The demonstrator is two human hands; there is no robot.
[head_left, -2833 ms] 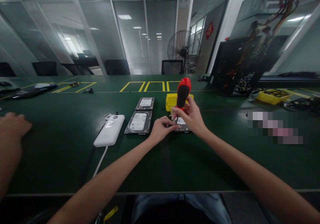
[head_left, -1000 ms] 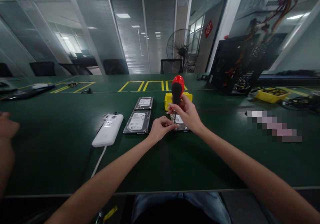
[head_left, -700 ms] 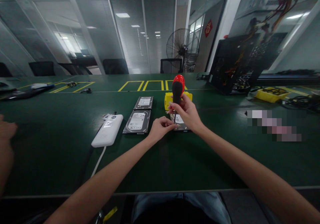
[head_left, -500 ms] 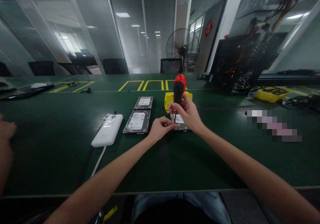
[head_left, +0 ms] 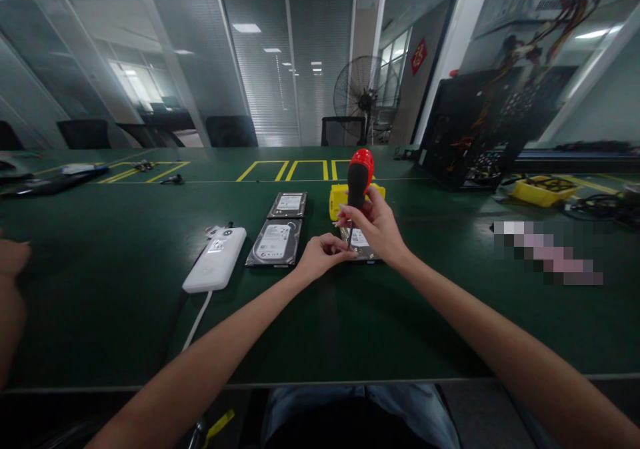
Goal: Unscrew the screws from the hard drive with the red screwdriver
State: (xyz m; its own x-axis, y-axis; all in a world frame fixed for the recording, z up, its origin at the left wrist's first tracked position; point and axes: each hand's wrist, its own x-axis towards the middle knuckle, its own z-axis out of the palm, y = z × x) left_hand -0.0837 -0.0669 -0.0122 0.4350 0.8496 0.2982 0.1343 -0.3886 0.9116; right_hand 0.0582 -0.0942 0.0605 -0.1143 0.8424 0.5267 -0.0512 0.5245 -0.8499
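right hand (head_left: 376,230): screwdriver (head_left: 359,183) was gripped, shaft down at hard drive (head_left: 359,238) | left hand (head_left: 319,257): fingertips were pinched narrow by drive's near left corner, contents couldn't be told | drive was laid in from bench's (head_left: 320,342) near edge, yellow box (head_left: 337,203) just beyond
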